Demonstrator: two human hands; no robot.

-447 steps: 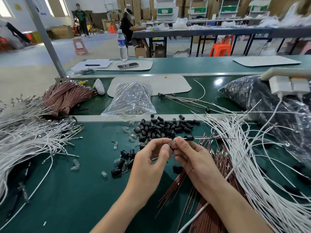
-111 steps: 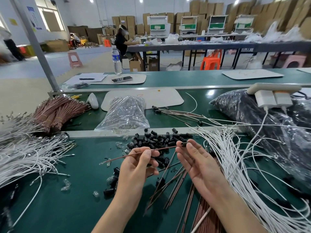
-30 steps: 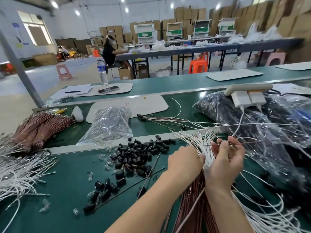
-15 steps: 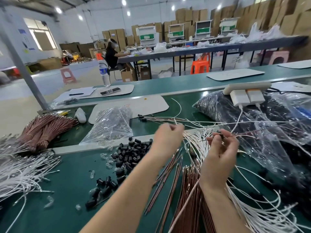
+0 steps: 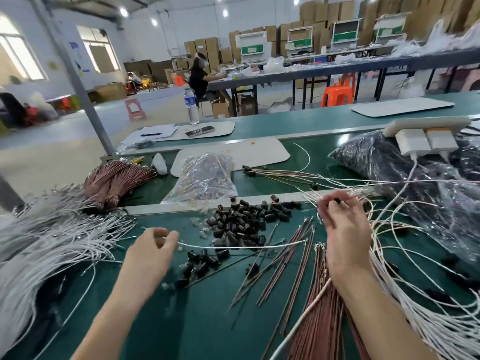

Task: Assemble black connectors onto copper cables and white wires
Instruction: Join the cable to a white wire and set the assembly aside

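Connectors [image 5: 246, 220] heaped beyond counting, one white wire [image 5: 241, 246] pinched by left hand [image 5: 153, 252], right hand [image 5: 340, 229] perhaps pinching one black connector [image 5: 337, 200]

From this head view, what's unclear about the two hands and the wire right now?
- Left hand: motion-blurred; its grip on the white wire cannot be confirmed.
- Right hand: a small dark piece shows at its fingers, too small to name as a connector.
- White wire bundle at left: smeared, ends unreadable.
- Copper cables: near ends cut off by the bottom edge.
- Dark bag: contents hidden by glare.
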